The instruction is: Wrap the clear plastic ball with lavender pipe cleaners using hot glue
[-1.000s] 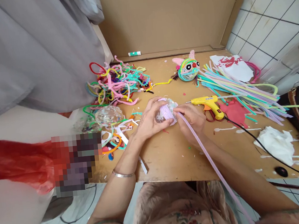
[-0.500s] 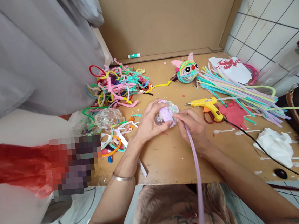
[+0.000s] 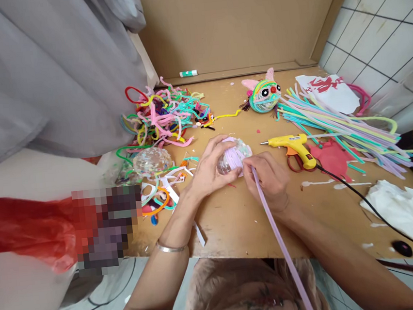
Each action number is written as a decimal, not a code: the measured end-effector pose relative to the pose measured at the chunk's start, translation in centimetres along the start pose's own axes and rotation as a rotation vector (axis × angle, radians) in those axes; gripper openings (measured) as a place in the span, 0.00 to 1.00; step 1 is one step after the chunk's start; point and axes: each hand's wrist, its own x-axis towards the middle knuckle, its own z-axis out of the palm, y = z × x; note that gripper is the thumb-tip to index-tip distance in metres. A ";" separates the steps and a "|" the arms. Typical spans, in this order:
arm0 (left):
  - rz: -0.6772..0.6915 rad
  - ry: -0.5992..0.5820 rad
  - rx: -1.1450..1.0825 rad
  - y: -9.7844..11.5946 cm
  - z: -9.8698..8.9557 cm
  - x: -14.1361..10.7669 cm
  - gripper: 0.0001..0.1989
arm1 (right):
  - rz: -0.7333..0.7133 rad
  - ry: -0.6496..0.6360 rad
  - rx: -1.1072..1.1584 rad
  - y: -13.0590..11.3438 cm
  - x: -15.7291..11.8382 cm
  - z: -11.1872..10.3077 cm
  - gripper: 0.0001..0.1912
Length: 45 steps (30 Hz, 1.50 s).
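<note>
My left hand [image 3: 217,166] is wrapped round the left side of a clear ball [image 3: 243,147], which has lilac strands wound over its middle. My right hand [image 3: 267,178] is closed at the ball's lower right side, pinching a long lilac pipe cleaner [image 3: 278,233]. One end of the pipe cleaner is hidden in the fingers; the rest hangs down over the table edge towards my lap. To the right of my right hand lies a yellow glue gun [image 3: 291,146] with its nozzle pointing left.
Tangled pipe cleaners [image 3: 158,113] and another clear ball [image 3: 152,161] lie at left. A decorated ball with pink ears [image 3: 264,96] stands at the back. Straight pipe cleaners [image 3: 350,126], red felt [image 3: 333,160] and white tissue [image 3: 394,207] are at right. The gun's black cord [image 3: 360,197] runs lower right.
The view has shifted slightly. The hanging part of the lilac pipe cleaner has swung to the right, and my right hand has turned a little at the ball. My left hand keeps its hold.
</note>
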 end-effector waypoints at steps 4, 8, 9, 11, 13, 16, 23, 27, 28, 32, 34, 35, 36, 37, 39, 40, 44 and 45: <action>-0.011 -0.003 0.006 0.3 -0.1 0.1 0.25 | 0.016 -0.015 -0.017 0.1 0.2 0.3 0.08; -0.015 -0.008 0.017 0.4 -0.1 0.0 0.25 | -0.002 -0.025 -0.019 0.1 0.3 0.4 0.08; -0.015 -0.009 0.022 0.4 -0.1 0.0 0.25 | -0.005 -0.023 -0.017 0.0 0.2 0.4 0.08; -0.014 -0.018 0.033 0.4 -0.2 -0.1 0.25 | -0.003 -0.021 -0.014 0.0 0.2 0.5 0.08; -0.010 -0.030 0.042 0.5 -0.2 -0.1 0.25 | 0.000 -0.020 -0.013 -0.1 0.2 0.5 0.08; 0.000 -0.029 0.049 0.5 -0.3 -0.1 0.26 | -0.005 -0.026 -0.012 -0.1 0.1 0.6 0.07; -0.004 -0.017 0.058 0.4 -0.2 -0.1 0.26 | -0.005 -0.026 -0.019 -0.2 0.3 0.6 0.07; -0.015 -0.025 0.063 0.4 -0.2 -0.1 0.26 | 0.008 -0.026 -0.033 -0.2 0.2 0.8 0.07; -0.017 -0.028 0.067 0.4 -0.2 -0.1 0.26 | 0.013 -0.029 -0.038 -0.2 0.2 0.8 0.08; -0.008 -0.032 0.066 0.3 -0.2 -0.2 0.26 | 0.015 -0.037 -0.049 -0.2 -0.1 1.0 0.07; -0.001 -0.033 0.063 0.3 -0.2 -0.2 0.26 | 0.020 -0.042 -0.043 -0.2 -0.1 1.0 0.07; 0.001 -0.033 0.063 0.3 -0.2 -0.2 0.26 | 0.027 -0.045 -0.040 -0.2 -0.2 1.0 0.08; 0.003 -0.034 0.064 0.3 -0.2 -0.2 0.26 | 0.036 -0.048 -0.038 -0.2 -0.2 1.1 0.08; 0.004 -0.033 0.066 0.3 -0.2 -0.2 0.26 | 0.044 -0.049 -0.037 -0.3 -0.2 1.1 0.08; 0.006 -0.031 0.066 0.4 -0.2 -0.2 0.26 | 0.054 -0.049 -0.040 -0.3 -0.2 1.1 0.07; 0.006 -0.031 0.065 0.4 -0.2 -0.1 0.26 | 0.056 -0.051 -0.042 -0.3 -0.2 1.1 0.07; 0.003 -0.032 0.060 0.4 -0.2 -0.1 0.26 | 0.063 -0.054 -0.047 -0.3 -0.2 1.2 0.08; 0.002 -0.033 0.061 0.4 -0.2 -0.1 0.26 | 0.064 -0.053 -0.048 -0.4 -0.2 1.2 0.08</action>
